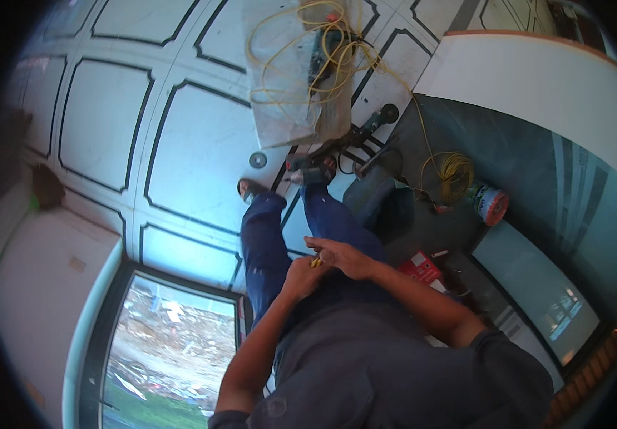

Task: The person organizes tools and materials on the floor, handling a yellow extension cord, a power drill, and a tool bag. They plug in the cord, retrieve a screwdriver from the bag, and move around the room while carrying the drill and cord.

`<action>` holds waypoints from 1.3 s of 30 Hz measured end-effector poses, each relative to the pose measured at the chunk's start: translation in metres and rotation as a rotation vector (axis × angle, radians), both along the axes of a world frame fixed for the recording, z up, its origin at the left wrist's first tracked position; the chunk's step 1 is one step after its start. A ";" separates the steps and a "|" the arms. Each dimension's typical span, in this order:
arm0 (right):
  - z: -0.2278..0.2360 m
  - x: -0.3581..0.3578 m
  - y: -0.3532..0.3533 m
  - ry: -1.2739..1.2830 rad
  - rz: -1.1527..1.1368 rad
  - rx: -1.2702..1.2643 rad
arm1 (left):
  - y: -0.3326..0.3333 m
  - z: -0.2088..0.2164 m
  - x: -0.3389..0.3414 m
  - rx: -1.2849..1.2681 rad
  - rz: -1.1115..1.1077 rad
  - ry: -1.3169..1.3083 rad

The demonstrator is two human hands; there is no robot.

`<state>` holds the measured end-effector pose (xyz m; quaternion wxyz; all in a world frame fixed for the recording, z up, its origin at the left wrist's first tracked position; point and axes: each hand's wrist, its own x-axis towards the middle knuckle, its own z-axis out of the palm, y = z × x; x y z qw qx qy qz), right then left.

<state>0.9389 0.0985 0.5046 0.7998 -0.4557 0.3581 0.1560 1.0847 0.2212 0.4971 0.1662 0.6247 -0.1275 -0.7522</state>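
My two hands meet in front of my lap, above the blue trousers (264,236). My left hand (301,279) is closed around a small yellow thing (316,262), of which only a bit shows; its kind I cannot make out. Just over it lies my right hand (348,259), fingers stretched out to the left, touching or nearly touching the left one. On the floor by my right foot rests what looks like a cordless drill (310,174). A round grinding disc (258,159) lies flat ahead of my left foot.
Ahead, a long yellow cable (280,91) tangles over a pale wrapped slab or box (280,121). An angle grinder (376,123) lies beside it. To the right are a coiled yellow cable (457,177), a bucket (493,205) and a red box (421,268). A glazed frame (126,275) stands left.
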 end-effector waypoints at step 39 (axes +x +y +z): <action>-0.604 -0.304 -0.049 0.982 -1.247 -0.326 | -0.098 -0.429 -0.111 0.725 1.183 -0.175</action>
